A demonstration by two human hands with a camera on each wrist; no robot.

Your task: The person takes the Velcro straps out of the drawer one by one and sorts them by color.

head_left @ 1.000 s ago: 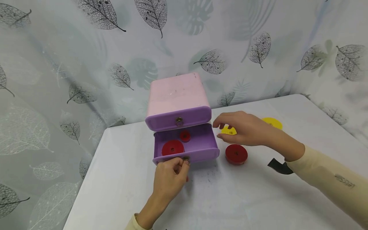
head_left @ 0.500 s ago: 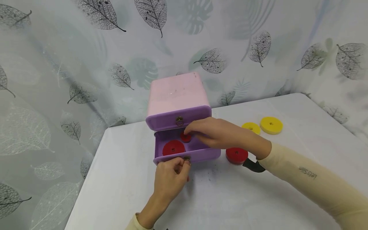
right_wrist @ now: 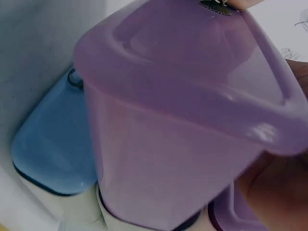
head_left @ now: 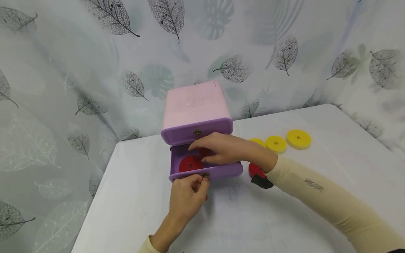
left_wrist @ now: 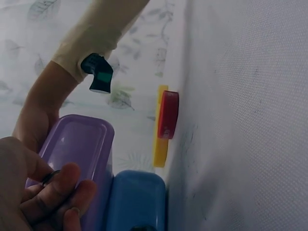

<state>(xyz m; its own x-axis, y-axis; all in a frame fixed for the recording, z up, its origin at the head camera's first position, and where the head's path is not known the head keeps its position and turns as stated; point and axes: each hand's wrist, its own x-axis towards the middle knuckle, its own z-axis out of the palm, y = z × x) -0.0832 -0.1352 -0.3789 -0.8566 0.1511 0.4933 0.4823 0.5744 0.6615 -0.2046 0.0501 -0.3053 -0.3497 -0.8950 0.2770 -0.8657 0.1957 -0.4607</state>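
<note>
In the head view, a small pink chest [head_left: 196, 103] stands with its purple drawer [head_left: 226, 171] pulled out. My left hand [head_left: 186, 195] pinches the ring pull on that drawer's front. My right hand [head_left: 221, 149] reaches in over the drawer from the right, thumb and fingers apart. A large red disc [head_left: 191, 163] with a centre hole lies inside at the left, just beside my right fingertips. Under my right hand a small red disc [head_left: 205, 151] shows in part. The left wrist view also shows the purple drawer front [left_wrist: 79, 144] behind my left fingers.
Another red disc [head_left: 254, 171] lies on the white table, partly behind my right cuff. Several yellow discs, one at the far right [head_left: 299, 139], lie behind my right arm. Below the purple drawer is a blue drawer [left_wrist: 137, 197]. A leaf-patterned cloth [head_left: 126, 52] hangs behind.
My right hand has moved left from beside the chest into the drawer, past the small red disc toward the large one. My left hand has stayed on the ring pull.
</note>
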